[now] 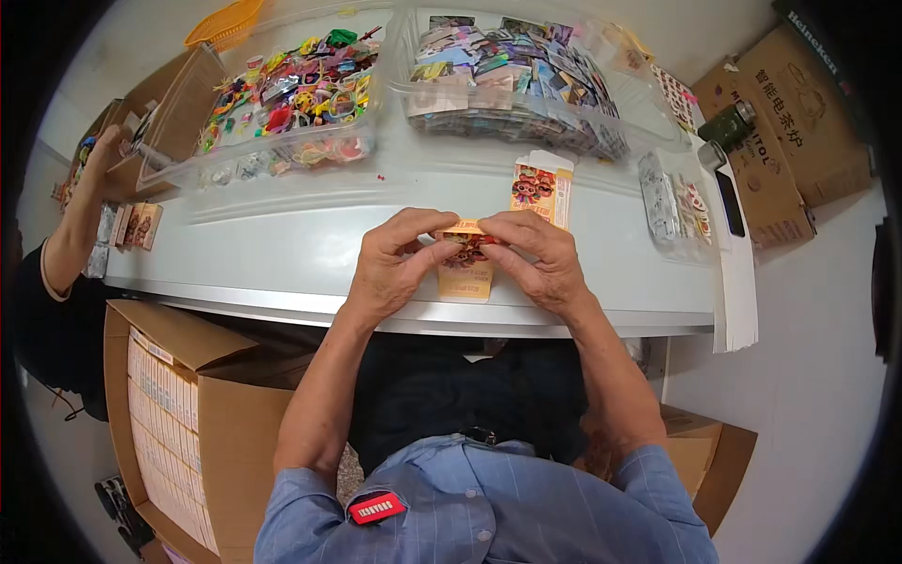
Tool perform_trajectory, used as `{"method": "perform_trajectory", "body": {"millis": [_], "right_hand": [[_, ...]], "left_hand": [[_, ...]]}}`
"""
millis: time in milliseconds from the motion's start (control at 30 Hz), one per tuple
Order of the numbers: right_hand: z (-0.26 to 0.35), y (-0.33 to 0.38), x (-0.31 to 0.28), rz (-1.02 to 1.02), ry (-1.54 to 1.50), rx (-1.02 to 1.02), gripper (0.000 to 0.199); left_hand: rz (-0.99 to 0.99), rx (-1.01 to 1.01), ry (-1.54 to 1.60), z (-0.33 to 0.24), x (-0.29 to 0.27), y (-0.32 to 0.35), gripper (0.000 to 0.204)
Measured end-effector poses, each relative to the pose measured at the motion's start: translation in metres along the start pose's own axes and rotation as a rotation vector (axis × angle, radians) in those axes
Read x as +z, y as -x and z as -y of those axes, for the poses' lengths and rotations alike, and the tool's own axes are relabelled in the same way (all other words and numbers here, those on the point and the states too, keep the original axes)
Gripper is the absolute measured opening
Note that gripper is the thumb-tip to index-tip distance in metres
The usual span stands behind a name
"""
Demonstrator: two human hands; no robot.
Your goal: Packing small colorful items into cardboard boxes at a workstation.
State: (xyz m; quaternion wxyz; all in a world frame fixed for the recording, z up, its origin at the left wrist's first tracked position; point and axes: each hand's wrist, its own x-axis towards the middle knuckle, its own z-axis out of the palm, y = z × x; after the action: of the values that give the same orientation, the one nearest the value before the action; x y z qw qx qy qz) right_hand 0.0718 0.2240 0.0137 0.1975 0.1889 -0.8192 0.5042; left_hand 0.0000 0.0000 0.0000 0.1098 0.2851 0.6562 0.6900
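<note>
Near the table's front edge, a small orange card box (pixel 465 285) with cartoon figures lies between my hands. My left hand (pixel 393 258) pinches its upper left corner between thumb and fingers. At the upper right corner, my right hand (pixel 538 260) grips it the same way. The fingertips and thumbs cover part of that end, so I cannot tell whether the flap is folded in. Just beyond my right hand lies another orange printed box (pixel 534 186), its pale flap raised at the far end.
Clear bins at the back hold colourful small toys (pixel 319 99) and glossy cards (pixel 526 75). Foil packets (pixel 660 202) fill a tub at right, beside a phone (pixel 730 204) and green flask (pixel 728 124). A co-worker's arm (pixel 85 193) reaches in at left, above an open carton (pixel 246 442).
</note>
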Motion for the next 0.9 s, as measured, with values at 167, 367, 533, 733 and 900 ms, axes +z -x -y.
{"method": "perform_trajectory", "body": {"millis": [167, 367, 533, 733, 900], "right_hand": [[0.009, -0.004, -0.005, 0.026, -0.065, 0.185, 0.036], [-0.001, 0.0, -0.006, -0.053, -0.145, 0.148, 0.028], [-0.002, 0.002, -0.004, -0.127, -0.31, 0.275, 0.017], [-0.001, 0.002, -0.001, -0.222, -0.377, 0.305, 0.011], [0.003, 0.001, 0.002, -0.225, -0.36, 0.303, 0.011]], "left_hand": [[-0.023, -0.001, 0.039, 0.001, 0.004, -0.001, 0.033], [-0.025, -0.007, 0.039, 0.001, 0.004, -0.001, 0.033], [-0.047, 0.037, -0.014, 0.001, 0.004, -0.001, 0.033], [-0.081, 0.107, -0.151, -0.007, 0.009, 0.002, 0.032], [-0.097, 0.132, -0.173, -0.009, 0.011, 0.004, 0.032]]}}
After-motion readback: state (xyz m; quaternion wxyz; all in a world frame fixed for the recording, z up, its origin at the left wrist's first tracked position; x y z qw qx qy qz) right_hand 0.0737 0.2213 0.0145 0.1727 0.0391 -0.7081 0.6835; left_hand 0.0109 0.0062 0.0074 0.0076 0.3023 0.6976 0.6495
